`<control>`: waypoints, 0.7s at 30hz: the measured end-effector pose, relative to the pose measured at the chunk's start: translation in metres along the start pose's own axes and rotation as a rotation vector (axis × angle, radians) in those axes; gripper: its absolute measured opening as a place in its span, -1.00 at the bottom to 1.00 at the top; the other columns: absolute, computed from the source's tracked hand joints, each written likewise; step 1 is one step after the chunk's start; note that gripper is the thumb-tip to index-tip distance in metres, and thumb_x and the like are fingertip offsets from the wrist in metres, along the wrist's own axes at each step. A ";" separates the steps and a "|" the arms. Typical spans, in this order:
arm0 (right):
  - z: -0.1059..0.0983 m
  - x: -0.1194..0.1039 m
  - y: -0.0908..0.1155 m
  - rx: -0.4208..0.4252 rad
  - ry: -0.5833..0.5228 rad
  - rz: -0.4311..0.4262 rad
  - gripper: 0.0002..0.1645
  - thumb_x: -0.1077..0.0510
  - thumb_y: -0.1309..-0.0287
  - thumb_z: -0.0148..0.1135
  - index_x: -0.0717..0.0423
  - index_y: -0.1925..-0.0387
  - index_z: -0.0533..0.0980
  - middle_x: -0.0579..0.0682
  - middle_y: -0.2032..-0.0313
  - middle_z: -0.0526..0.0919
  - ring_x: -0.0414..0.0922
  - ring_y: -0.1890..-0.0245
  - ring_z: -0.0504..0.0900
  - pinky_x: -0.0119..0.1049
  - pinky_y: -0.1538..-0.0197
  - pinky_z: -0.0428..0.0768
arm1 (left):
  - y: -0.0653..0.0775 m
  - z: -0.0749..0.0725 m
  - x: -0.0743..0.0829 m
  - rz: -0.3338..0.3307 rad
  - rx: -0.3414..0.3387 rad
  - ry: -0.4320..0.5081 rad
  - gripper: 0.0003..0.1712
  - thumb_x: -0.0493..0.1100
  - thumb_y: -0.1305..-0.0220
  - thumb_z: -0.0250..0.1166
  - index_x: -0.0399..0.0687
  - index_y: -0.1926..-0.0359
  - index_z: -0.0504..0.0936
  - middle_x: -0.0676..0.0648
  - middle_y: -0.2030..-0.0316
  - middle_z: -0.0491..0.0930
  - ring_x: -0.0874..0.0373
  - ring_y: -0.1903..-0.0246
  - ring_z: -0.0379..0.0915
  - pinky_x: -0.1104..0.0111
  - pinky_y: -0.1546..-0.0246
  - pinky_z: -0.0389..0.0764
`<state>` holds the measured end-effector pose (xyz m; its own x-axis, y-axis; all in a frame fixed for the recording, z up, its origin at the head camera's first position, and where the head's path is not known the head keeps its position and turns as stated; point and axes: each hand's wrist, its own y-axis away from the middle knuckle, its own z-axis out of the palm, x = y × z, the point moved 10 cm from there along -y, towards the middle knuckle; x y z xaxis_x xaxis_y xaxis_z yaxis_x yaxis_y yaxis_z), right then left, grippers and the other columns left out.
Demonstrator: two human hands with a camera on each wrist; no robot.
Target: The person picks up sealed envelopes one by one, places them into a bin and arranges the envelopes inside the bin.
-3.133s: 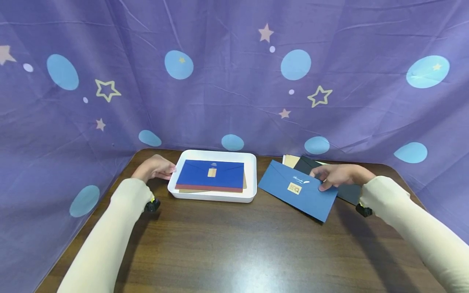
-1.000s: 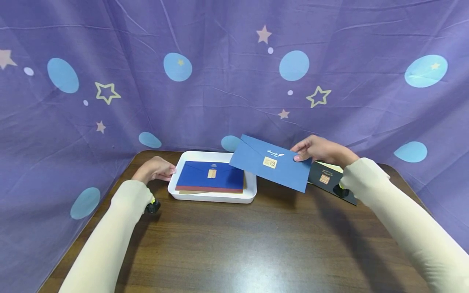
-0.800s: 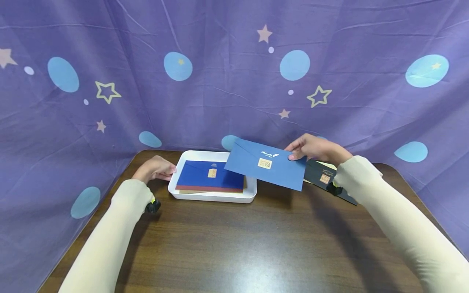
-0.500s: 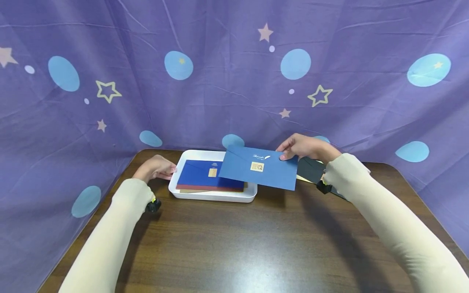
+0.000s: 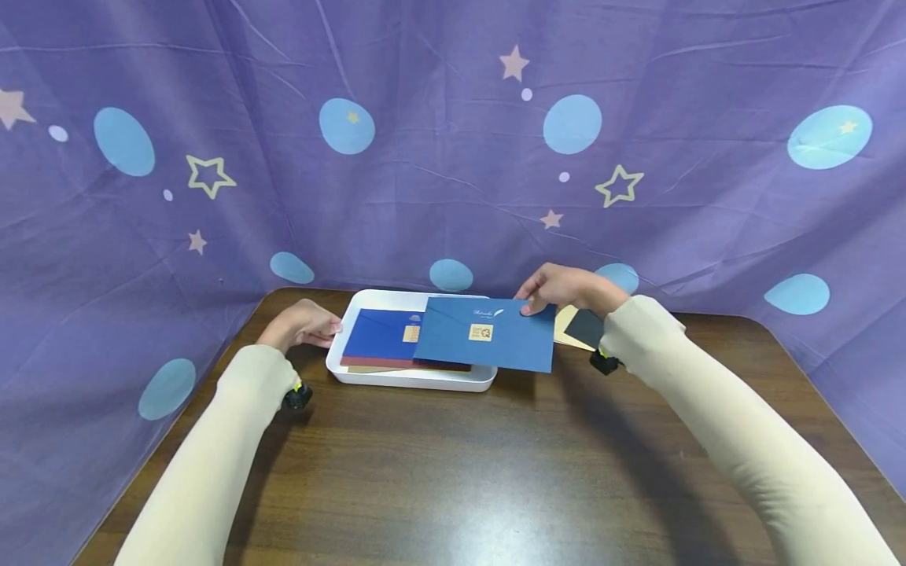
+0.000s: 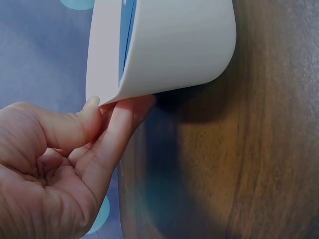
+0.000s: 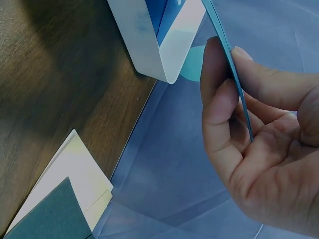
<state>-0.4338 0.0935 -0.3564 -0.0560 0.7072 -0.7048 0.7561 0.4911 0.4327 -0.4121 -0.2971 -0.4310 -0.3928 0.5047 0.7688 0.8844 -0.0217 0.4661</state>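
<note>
The right part of the dark blue envelope [image 5: 378,338] was covered by the steel-blue envelope [image 5: 453,354] held above it, and of the reddish envelope [image 5: 382,363] and the tan envelope [image 5: 368,369] beneath, only edges were shown. The black envelope [image 5: 583,327] and the cream envelope [image 5: 565,321] were largely hidden behind the right hand [image 5: 569,288] and its sleeve [image 5: 647,334]. The white script on the steel-blue envelope was too small to be read. In the right wrist view, that envelope was seen nearly edge-on and was cut off at the top; whether the tray was touched by it could not be told.

Compared with about three seconds earlier, the steel-blue envelope had been carried leftward from over the pile at the right and brought more level, while the white tray [image 5: 396,301] was kept in place.

The steel-blue envelope was pinched near its upper right corner between the right thumb and fingers, and was extended leftward from that hand over the right part of the tray. The tray's left end was pinched by the left hand [image 5: 300,323], with the thumb at the rim and the fingers against the outer wall.
</note>
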 end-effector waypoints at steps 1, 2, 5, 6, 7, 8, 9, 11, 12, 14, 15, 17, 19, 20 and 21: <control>0.001 -0.001 -0.001 0.000 0.003 0.005 -0.57 0.26 -0.35 0.26 0.28 -0.22 0.56 0.19 -0.21 0.62 0.02 -0.12 0.63 0.06 -0.33 0.62 | -0.001 0.000 0.000 -0.001 0.001 0.002 -0.48 -0.44 -0.41 0.11 -0.69 -0.30 0.31 0.03 0.46 0.56 0.33 0.48 0.54 0.49 0.29 0.79; 0.002 -0.001 -0.003 -0.004 0.007 0.005 -0.57 0.26 -0.36 0.26 0.28 -0.22 0.55 0.19 -0.20 0.63 0.02 -0.12 0.63 0.06 -0.33 0.62 | -0.001 0.000 0.000 -0.002 0.003 0.001 -0.48 -0.44 -0.41 0.12 -0.69 -0.30 0.31 0.03 0.46 0.56 0.33 0.49 0.54 0.49 0.28 0.80; 0.006 -0.004 -0.008 -0.014 0.001 0.007 -0.58 0.26 -0.35 0.26 0.29 -0.21 0.56 0.19 -0.14 0.67 0.01 -0.05 0.69 0.03 -0.27 0.67 | -0.001 -0.001 -0.001 -0.005 0.007 0.004 -0.48 -0.44 -0.41 0.13 -0.68 -0.30 0.31 0.03 0.45 0.58 0.33 0.48 0.55 0.48 0.27 0.80; 0.007 -0.005 -0.009 -0.020 -0.001 0.004 -0.58 0.27 -0.35 0.25 0.29 -0.20 0.57 0.18 -0.11 0.69 0.01 -0.01 0.71 0.02 -0.25 0.69 | -0.001 -0.001 -0.001 -0.004 0.007 0.005 -0.47 -0.44 -0.41 0.13 -0.69 -0.31 0.31 0.03 0.45 0.58 0.33 0.48 0.55 0.47 0.26 0.81; 0.009 -0.006 -0.011 -0.026 0.001 0.001 -0.59 0.27 -0.36 0.25 0.30 -0.19 0.57 0.17 -0.09 0.71 -0.01 0.02 0.72 0.00 -0.22 0.71 | -0.001 -0.001 -0.001 -0.007 0.010 0.005 -0.48 -0.45 -0.40 0.13 -0.68 -0.31 0.31 0.02 0.45 0.59 0.33 0.48 0.56 0.46 0.25 0.81; 0.010 -0.006 -0.012 -0.028 0.000 0.002 -0.60 0.27 -0.35 0.26 0.30 -0.18 0.58 0.16 -0.06 0.72 -0.04 0.05 0.73 -0.03 -0.18 0.73 | -0.001 -0.001 -0.001 -0.007 0.008 0.005 -0.47 -0.45 -0.40 0.13 -0.68 -0.31 0.31 0.02 0.44 0.59 0.32 0.47 0.56 0.46 0.24 0.81; 0.011 -0.007 -0.013 -0.030 0.001 0.004 -0.61 0.27 -0.35 0.26 0.29 -0.18 0.58 0.13 -0.03 0.73 -0.06 0.08 0.73 -0.07 -0.15 0.75 | -0.001 -0.001 -0.002 -0.008 0.008 0.007 -0.47 -0.45 -0.40 0.13 -0.68 -0.31 0.31 0.02 0.44 0.59 0.33 0.46 0.56 0.45 0.24 0.81; 0.014 -0.007 -0.015 -0.029 0.005 0.008 -0.61 0.26 -0.35 0.27 0.28 -0.17 0.60 0.08 0.01 0.75 -0.12 0.14 0.72 -0.16 -0.06 0.77 | -0.001 -0.001 -0.002 -0.010 0.011 0.009 -0.48 -0.45 -0.40 0.13 -0.67 -0.31 0.32 0.03 0.44 0.59 0.33 0.46 0.56 0.46 0.24 0.81; 0.014 -0.008 -0.015 -0.028 0.005 0.009 -0.61 0.26 -0.35 0.28 0.28 -0.16 0.60 0.06 0.04 0.76 -0.14 0.16 0.72 -0.21 0.00 0.78 | -0.001 -0.001 -0.002 -0.009 0.011 0.008 -0.47 -0.45 -0.40 0.13 -0.68 -0.31 0.31 0.03 0.45 0.59 0.34 0.46 0.56 0.46 0.24 0.81; 0.016 -0.007 -0.017 -0.016 -0.005 0.019 -0.62 0.25 -0.33 0.30 0.27 -0.14 0.61 0.01 0.10 0.76 -0.17 0.22 0.71 -0.29 0.14 0.77 | -0.001 -0.001 -0.002 -0.006 0.009 0.009 -0.47 -0.45 -0.40 0.13 -0.68 -0.31 0.31 0.04 0.45 0.58 0.35 0.47 0.55 0.47 0.24 0.81; 0.016 -0.007 -0.018 -0.010 -0.007 0.018 -0.62 0.24 -0.32 0.31 0.27 -0.13 0.61 -0.01 0.13 0.76 -0.19 0.24 0.70 -0.33 0.20 0.75 | -0.001 -0.001 -0.001 -0.006 0.011 0.008 -0.47 -0.45 -0.40 0.13 -0.68 -0.31 0.32 0.04 0.46 0.58 0.35 0.47 0.55 0.47 0.25 0.81; 0.016 -0.006 -0.019 0.006 -0.018 0.021 -0.65 0.22 -0.31 0.34 0.28 -0.09 0.63 -0.06 0.19 0.75 -0.21 0.28 0.67 -0.36 0.31 0.72 | -0.001 0.000 -0.001 -0.006 0.014 0.006 -0.48 -0.45 -0.39 0.14 -0.67 -0.31 0.32 0.05 0.45 0.58 0.35 0.47 0.55 0.48 0.25 0.81; 0.016 -0.004 -0.021 0.021 -0.024 0.020 -0.69 0.20 -0.31 0.35 0.28 -0.02 0.64 -0.09 0.25 0.73 -0.22 0.30 0.63 -0.38 0.39 0.67 | -0.001 0.000 -0.001 -0.005 0.013 0.003 -0.47 -0.44 -0.39 0.14 -0.67 -0.30 0.32 0.05 0.44 0.58 0.35 0.47 0.55 0.47 0.25 0.81; 0.016 -0.004 -0.022 0.027 -0.024 0.020 -0.71 0.18 -0.31 0.36 0.28 0.02 0.65 -0.10 0.27 0.71 -0.23 0.31 0.61 -0.39 0.42 0.66 | -0.001 0.000 -0.001 -0.006 0.014 0.002 -0.47 -0.44 -0.39 0.14 -0.67 -0.30 0.32 0.05 0.44 0.58 0.35 0.46 0.55 0.47 0.24 0.81; 0.016 -0.003 -0.023 0.033 -0.021 0.020 -0.74 0.17 -0.31 0.36 0.26 0.06 0.66 -0.11 0.29 0.70 -0.23 0.31 0.58 -0.39 0.44 0.64 | -0.001 0.000 -0.001 -0.009 0.016 0.001 -0.47 -0.44 -0.39 0.14 -0.67 -0.31 0.33 0.05 0.43 0.58 0.35 0.46 0.55 0.47 0.24 0.81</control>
<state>-0.4405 0.0726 -0.3731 -0.0271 0.7057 -0.7080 0.7781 0.4595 0.4283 -0.4127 -0.2974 -0.4326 -0.4007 0.5038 0.7653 0.8850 -0.0035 0.4657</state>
